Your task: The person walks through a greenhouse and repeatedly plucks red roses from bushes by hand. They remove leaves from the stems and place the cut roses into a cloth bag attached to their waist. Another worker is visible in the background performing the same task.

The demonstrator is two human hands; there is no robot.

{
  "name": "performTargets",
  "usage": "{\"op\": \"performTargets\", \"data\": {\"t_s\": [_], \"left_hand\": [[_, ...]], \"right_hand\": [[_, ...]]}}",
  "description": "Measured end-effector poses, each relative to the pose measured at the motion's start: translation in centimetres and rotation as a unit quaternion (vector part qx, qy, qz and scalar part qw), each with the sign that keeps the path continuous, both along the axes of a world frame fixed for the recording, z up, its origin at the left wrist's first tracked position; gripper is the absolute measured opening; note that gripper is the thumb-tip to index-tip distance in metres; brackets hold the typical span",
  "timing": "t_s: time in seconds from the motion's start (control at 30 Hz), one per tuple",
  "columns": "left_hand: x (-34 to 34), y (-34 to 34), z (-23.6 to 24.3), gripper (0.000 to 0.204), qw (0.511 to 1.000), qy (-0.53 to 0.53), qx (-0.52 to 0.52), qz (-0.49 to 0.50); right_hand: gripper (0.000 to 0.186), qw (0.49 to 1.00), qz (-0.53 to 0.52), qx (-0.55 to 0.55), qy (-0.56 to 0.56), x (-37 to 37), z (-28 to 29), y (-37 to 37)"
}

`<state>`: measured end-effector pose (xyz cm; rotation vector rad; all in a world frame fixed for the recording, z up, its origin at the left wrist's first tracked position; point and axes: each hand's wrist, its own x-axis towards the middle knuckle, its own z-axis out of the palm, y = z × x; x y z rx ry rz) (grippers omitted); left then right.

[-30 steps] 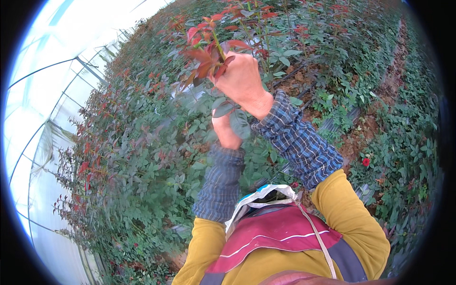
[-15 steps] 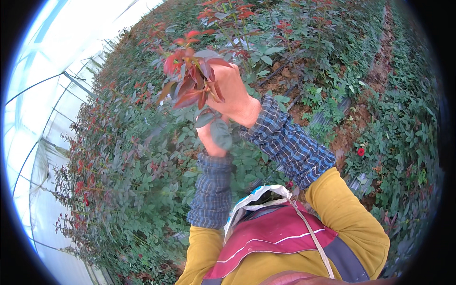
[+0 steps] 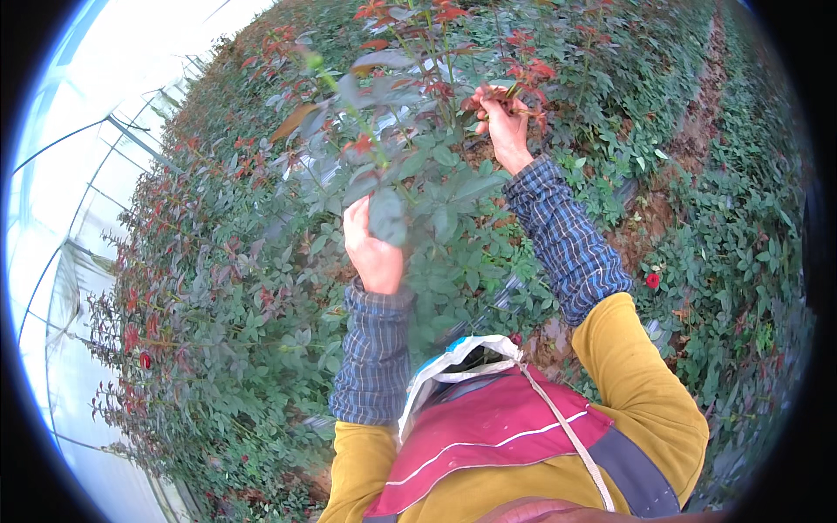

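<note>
My left hand (image 3: 373,253) is closed around a rose stem (image 3: 377,150) in the middle of the view. A broad green leaf (image 3: 387,216) covers part of its fingers, and the stem's upper end (image 3: 316,63) shows as a blurred green tip. Up and to the right, my right hand (image 3: 507,131) is apart from that stem. Its fingers are pinched on a rose shoot (image 3: 528,91) with reddish leaves, though other red-leaved growth behind makes its outline hard to separate.
Dense rose bushes (image 3: 218,305) fill the left and centre. A white bag (image 3: 417,392) with an open mouth hangs at my front, beside a red apron (image 3: 493,427). Bare soil (image 3: 649,227) runs between rows at right; plastic greenhouse sheeting (image 3: 78,227) stands at far left.
My right hand has moved away from my left, to the right, carrying reddish leaves. The tuft of red leaves is gone from the top of the stem in my left hand.
</note>
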<state>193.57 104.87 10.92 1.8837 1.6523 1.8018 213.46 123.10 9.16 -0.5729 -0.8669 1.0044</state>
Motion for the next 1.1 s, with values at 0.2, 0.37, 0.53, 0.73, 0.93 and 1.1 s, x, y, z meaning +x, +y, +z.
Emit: {"op": "performTargets", "data": {"t_s": [0.2,0.37,0.53,0.73,0.93,1.1], "left_hand": [[3.0,-1.8,-0.6,0.035,0.996,-0.001,0.072,-0.05],[5.9,-3.3,-0.3,0.036,0.966,0.146,0.105,-0.188],[7.8,-3.7,-0.4,0.034,0.957,0.131,0.085,-0.244],[9.3,-3.2,0.0,0.031,0.95,0.126,0.105,-0.266],[9.7,-3.6,0.0,0.028,0.947,0.135,0.102,-0.274],[10.2,-3.7,0.5,0.027,0.944,0.14,0.106,-0.28]], "right_hand": [[0.022,0.918,-0.065,0.183,-0.346,-0.9,-2.7,2.9],[0.025,0.805,-0.149,0.005,-0.575,-2.3,-2.0,2.8],[0.026,0.823,-0.165,-0.008,-0.544,-3.2,-4.0,3.5],[0.037,0.846,-0.207,-0.027,-0.491,-3.9,-4.7,4.1],[0.033,0.848,-0.104,-0.054,-0.517,-3.7,-4.2,3.9],[0.029,0.861,-0.056,-0.068,-0.502,-4.0,-4.1,4.2]]}}
